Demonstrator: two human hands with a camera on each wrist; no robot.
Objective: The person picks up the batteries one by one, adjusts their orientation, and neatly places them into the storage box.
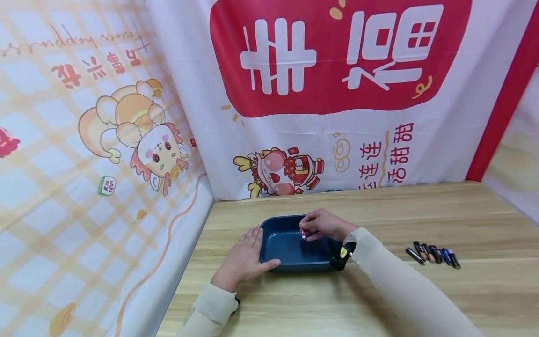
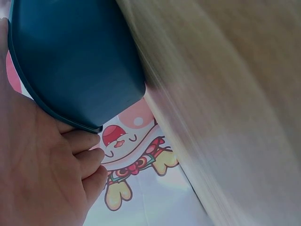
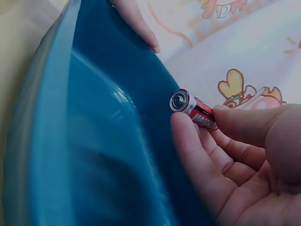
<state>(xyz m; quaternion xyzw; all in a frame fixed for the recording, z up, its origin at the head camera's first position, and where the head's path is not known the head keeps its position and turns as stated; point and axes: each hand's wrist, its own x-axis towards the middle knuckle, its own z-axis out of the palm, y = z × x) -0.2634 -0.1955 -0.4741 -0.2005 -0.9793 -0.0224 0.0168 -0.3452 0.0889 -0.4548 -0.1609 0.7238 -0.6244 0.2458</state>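
Note:
A dark blue rectangular bin (image 1: 290, 267) stands on the wooden table. My right hand (image 1: 322, 225) is over it, pinching a red battery (image 3: 200, 112) between thumb and fingers. In the right wrist view the battery's metal terminal end points away from the palm, above the bin's floor (image 3: 103, 165). At the bin's left side, my left hand (image 1: 248, 257) rests with fairly straight fingers along the rim and the thumb by the near corner. The left wrist view shows its fingers (image 2: 89, 162) against the outer edge of the bin wall (image 2: 80, 56).
To the right on the table (image 1: 337, 309) lies a row of several batteries (image 1: 438, 253), dark, copper-topped and blue, with one black battery (image 1: 415, 256) at a slant on its left end. Printed cloth walls (image 1: 269, 135) stand behind and to the left of the table.

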